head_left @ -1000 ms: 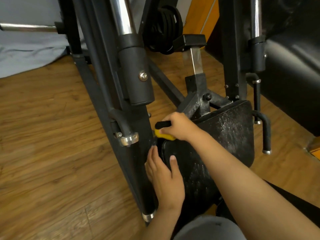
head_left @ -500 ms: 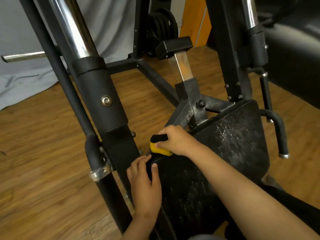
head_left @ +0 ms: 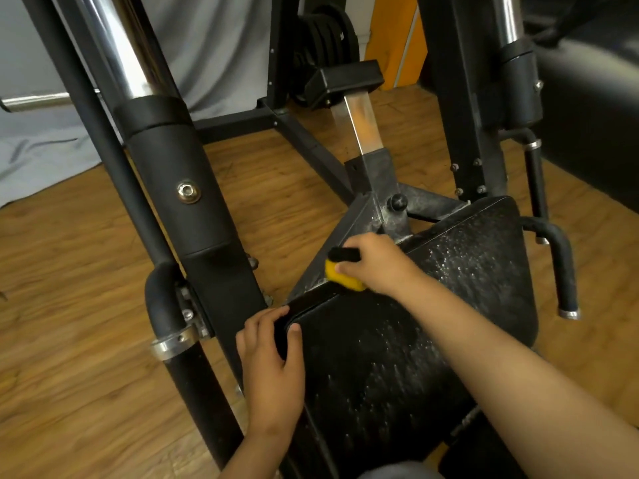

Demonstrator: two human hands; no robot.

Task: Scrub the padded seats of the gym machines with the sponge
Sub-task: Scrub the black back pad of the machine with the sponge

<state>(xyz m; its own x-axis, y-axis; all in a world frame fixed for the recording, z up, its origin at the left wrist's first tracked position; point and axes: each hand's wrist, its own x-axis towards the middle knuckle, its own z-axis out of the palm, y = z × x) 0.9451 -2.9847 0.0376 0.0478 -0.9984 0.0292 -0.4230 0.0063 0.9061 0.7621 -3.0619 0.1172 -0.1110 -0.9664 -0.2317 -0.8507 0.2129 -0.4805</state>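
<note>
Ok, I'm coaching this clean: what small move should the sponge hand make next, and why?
Probably sweep the sponge rightward across the seat. The right hand holds it at the seat's far left edge, so little pad lies that way, while shiny specks, perhaps suds, cover the surface to the right. The left hand grips the near corner, steadying it.

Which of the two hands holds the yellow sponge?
The right hand grips the sponge; the left hand only holds the seat edge.
</note>
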